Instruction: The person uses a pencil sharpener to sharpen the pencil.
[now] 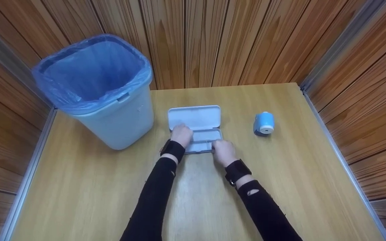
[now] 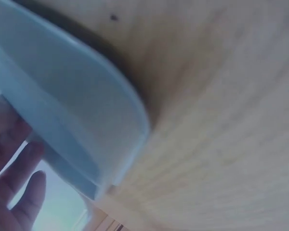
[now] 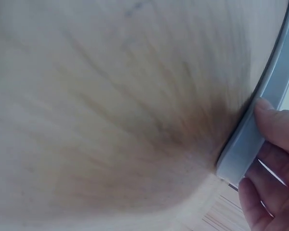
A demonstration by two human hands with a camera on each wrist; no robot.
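While the open, pale-grey, plastic-looking rectangular case lies on the light wooden table, long axis left-right, I note the right hand pinching its right end; left hand over left end, grip undeterminable.

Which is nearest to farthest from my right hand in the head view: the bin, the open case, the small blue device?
1. Open case: touching the right hand.
2. Small blue device: off to the right.
3. Bin: far left.
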